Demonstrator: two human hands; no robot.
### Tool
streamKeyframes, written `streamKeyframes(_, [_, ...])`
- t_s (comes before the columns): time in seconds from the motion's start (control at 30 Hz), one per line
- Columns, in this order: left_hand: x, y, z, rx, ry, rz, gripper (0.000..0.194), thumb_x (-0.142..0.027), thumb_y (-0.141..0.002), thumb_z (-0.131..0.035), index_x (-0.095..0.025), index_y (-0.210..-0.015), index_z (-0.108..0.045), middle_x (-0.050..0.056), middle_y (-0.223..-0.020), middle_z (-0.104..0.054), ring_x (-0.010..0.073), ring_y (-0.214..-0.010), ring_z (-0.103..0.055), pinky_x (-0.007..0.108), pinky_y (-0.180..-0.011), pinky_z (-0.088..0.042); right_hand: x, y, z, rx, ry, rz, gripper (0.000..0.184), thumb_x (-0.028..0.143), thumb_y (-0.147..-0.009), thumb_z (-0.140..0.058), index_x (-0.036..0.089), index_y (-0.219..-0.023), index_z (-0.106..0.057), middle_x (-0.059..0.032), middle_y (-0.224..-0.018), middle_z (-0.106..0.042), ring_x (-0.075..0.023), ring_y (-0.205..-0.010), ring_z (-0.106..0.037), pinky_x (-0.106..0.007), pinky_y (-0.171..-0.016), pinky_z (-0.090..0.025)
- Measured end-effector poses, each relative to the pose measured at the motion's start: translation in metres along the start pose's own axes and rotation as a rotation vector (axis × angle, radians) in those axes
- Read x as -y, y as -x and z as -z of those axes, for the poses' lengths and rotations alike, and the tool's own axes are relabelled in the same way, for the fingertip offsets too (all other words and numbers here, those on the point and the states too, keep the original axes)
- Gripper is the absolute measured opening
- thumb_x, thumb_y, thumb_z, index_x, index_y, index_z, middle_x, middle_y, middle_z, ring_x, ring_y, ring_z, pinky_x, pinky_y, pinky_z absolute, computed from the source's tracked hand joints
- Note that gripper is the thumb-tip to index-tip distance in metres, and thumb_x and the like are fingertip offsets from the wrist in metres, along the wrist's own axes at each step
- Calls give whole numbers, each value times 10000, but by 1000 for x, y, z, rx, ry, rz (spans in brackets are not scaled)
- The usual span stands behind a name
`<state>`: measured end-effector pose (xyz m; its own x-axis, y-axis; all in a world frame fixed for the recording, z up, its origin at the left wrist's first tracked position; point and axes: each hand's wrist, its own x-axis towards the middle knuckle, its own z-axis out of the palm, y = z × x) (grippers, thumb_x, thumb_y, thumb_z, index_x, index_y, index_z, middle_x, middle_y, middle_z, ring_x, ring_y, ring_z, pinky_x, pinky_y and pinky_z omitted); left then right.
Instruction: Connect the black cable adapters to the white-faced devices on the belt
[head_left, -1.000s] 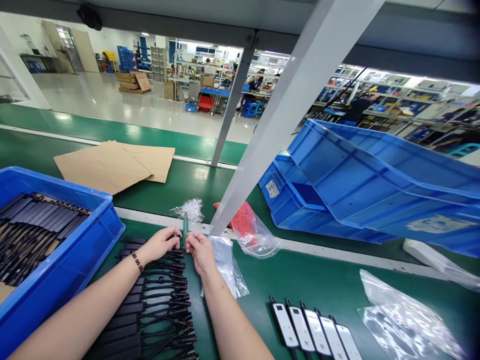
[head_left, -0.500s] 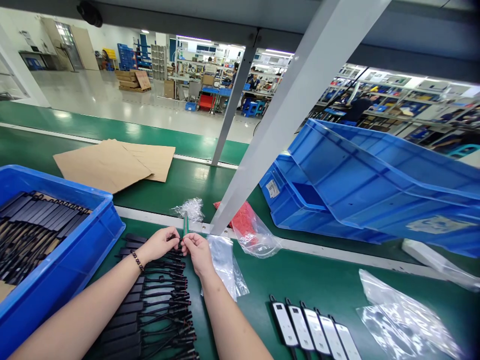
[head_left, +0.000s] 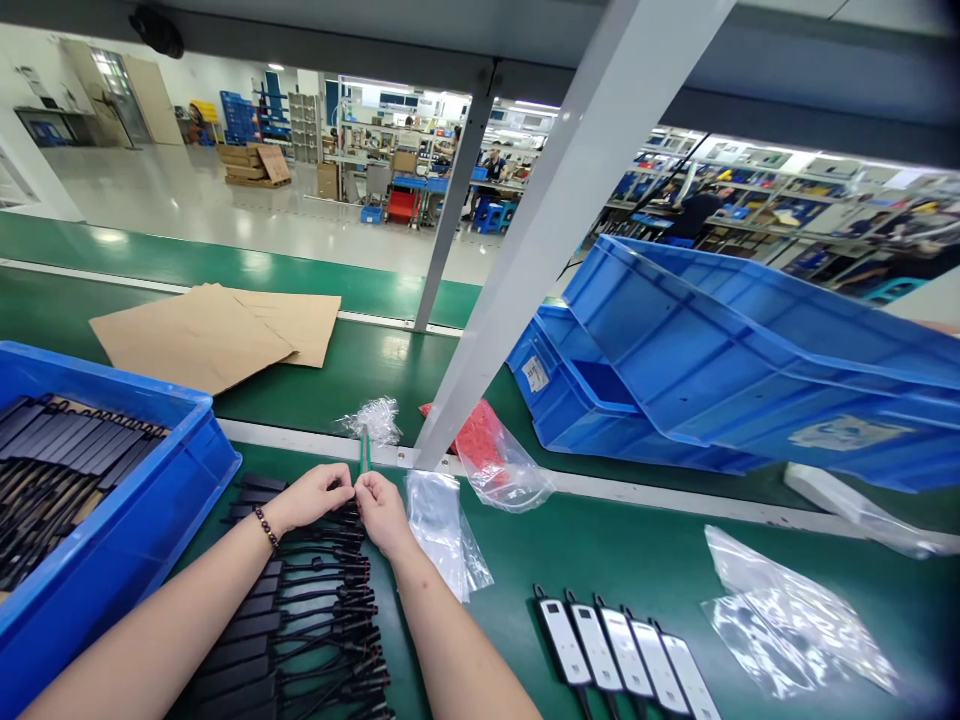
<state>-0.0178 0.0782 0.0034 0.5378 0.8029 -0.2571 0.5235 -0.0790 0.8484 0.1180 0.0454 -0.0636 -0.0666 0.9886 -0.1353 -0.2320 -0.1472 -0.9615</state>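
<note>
My left hand (head_left: pixel 319 497), with a beaded bracelet at the wrist, is closed in a pinch at the far end of a row of black cables (head_left: pixel 319 580). A black cable end seems to sit in its fingers, mostly hidden. My right hand (head_left: pixel 384 512) meets it fingertip to fingertip, pinched on something too small to make out. The cables have flat black boxes (head_left: pixel 240 640) on the left and connectors with red bits on the right. Just beyond my fingertips stands a slim green tool (head_left: pixel 365 450), beside a pile of small clear pieces (head_left: pixel 379 420).
A blue bin (head_left: pixel 172 500) of similar cables stands at left. Flat clear bags (head_left: pixel 435 530) and a bag of red pieces (head_left: pixel 484 450) lie right of my hands, near a slanted white post (head_left: pixel 517 270). Several white-faced devices (head_left: pixel 619 650) and stacked blue bins (head_left: pixel 712 370) are farther right.
The view has shifted slightly. My fingertips have drawn closer together at the same spot, and the dark bit seen between them before is now mostly covered.
</note>
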Motion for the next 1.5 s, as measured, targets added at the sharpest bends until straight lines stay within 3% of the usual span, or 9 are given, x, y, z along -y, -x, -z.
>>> streamKeyframes(0.2, [0, 0, 1, -17, 103, 37, 169, -285, -744, -446, -119, -712, -449, -35, -549, -418, 55, -509, -328, 174, -501, -257, 9, 1, -6, -2, -111, -31, 159, 269, -687, -548, 117, -717, -516, 9, -560, -476, -64, -423, -389, -180, -388, -297])
streamKeyframes(0.4, [9, -6, -1, -90, 126, 45, 270, -370, -784, -422, -116, -801, -513, -19, -567, -455, 63, -500, -377, 181, -498, -290, 14, -7, 6, -170, -349, -72, 380, 339, -616, -638, 105, -894, -529, -19, -664, -544, -74, -525, -491, -195, -487, -402])
streamKeyframes(0.57, [15, -8, 0, -174, 84, -16, 346, -435, -811, -396, -119, -801, -536, 27, -767, -540, 103, -713, -483, 212, -670, -359, 15, -9, 11, -186, -432, -130, 391, 368, -575, -695, 109, -785, -489, -43, -699, -565, -72, -532, -506, -187, -480, -409])
streamKeyframes(0.7, [17, -7, 1, -206, 68, -30, 260, -371, -758, -486, -128, -850, -506, -11, -675, -461, 87, -635, -402, 206, -619, -322, 17, -6, 6, -146, -378, -99, 316, 336, -621, -682, 88, -748, -532, -32, -649, -543, -55, -490, -467, -169, -441, -372])
streamKeyframes(0.87, [20, -5, 1, -116, 123, 3, 171, -207, -746, -372, -131, -882, -440, -19, -636, -497, 74, -565, -414, 198, -568, -327, 17, -3, -1, -99, -271, -81, 263, 288, -645, -641, 73, -776, -565, -46, -653, -564, -75, -487, -487, -186, -442, -385])
streamKeyframes(1.03, [20, -5, -1, -82, 127, 15, 124, -231, -746, -422, -126, -803, -454, 16, -679, -561, 104, -650, -517, 219, -619, -377, 17, -1, -6, -73, -155, -30, 212, 271, -676, -592, 87, -759, -526, -40, -652, -573, -75, -493, -492, -175, -435, -373])
streamKeyframes(1.33, [19, -6, -1, -113, 148, 19, 104, -226, -740, -447, -124, -760, -448, 10, -665, -552, 98, -633, -512, 218, -612, -380, 16, 1, -7, -64, 2, 20, 179, 265, -725, -528, 91, -765, -518, -49, -690, -580, -71, -500, -477, -178, -448, -365])
streamKeyframes(1.5, [11, -4, -3, -108, 147, 37, 215, -323, -736, -517, -119, -743, -450, 12, -653, -546, 101, -617, -502, 216, -592, -366, 14, 2, -6, -75, 49, 40, 170, 275, -728, -533, 106, -751, -522, -3, -591, -512, -62, -491, -433, -170, -457, -330])
